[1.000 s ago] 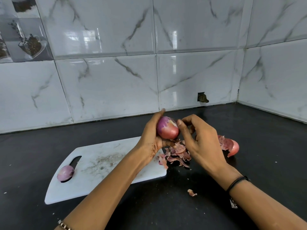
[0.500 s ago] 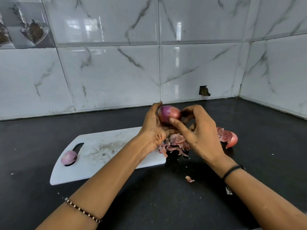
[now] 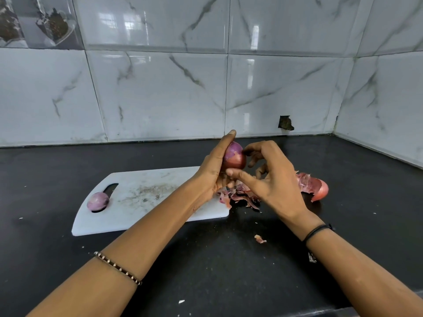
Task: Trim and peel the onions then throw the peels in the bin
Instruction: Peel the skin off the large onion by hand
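Onion (image 3: 234, 156): red-purple, partly peeled, with a paler patch near the top. It is held up above the right end of the cutting board (image 3: 148, 202), off the surface (image 3: 229, 271).

Left hand (image 3: 212, 172) grips it from the left, fingers (image 3: 229, 138) together and running up its side. Right hand (image 3: 274, 179) has its fingers (image 3: 254, 147) curled onto the top right and its thumb stretched to the base.

Both forearms reach in from the near edge. Peels (image 3: 240, 196) are piled below the hands. A second onion (image 3: 98, 200) sits at the board's left end.
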### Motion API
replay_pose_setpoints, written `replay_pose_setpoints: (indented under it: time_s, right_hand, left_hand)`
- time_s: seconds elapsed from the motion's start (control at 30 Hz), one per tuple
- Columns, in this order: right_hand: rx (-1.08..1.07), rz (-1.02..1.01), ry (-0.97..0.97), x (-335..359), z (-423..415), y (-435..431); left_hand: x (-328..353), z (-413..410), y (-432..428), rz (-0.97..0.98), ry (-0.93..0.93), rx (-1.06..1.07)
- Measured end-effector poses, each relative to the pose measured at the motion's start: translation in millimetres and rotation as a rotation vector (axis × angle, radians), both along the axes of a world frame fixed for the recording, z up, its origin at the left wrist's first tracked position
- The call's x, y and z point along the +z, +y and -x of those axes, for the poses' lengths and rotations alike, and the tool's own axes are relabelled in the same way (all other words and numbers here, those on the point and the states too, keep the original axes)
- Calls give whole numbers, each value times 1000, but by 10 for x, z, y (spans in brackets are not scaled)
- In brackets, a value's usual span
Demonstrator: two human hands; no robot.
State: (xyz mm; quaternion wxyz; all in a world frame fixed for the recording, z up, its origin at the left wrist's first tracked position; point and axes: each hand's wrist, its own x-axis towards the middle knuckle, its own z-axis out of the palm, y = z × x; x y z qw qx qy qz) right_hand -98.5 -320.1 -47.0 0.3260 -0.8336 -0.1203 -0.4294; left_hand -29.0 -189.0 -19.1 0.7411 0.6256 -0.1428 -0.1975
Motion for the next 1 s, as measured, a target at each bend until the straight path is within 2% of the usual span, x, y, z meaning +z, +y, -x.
replay_pose_setpoints:
  time_s: [0.1, 0.4, 1.0]
  right_hand:
    - [12, 34, 1, -15, -12, -18]
    - [45, 22, 55, -43, -34, -34]
    - [26, 12, 113, -54, -18, -25]
  left_hand:
    - [-62, -5, -8, -81, -81, 38]
    - [-141, -25, -47, -207, -137, 160]
    - [-223, -77, -68, -248, -139, 129]
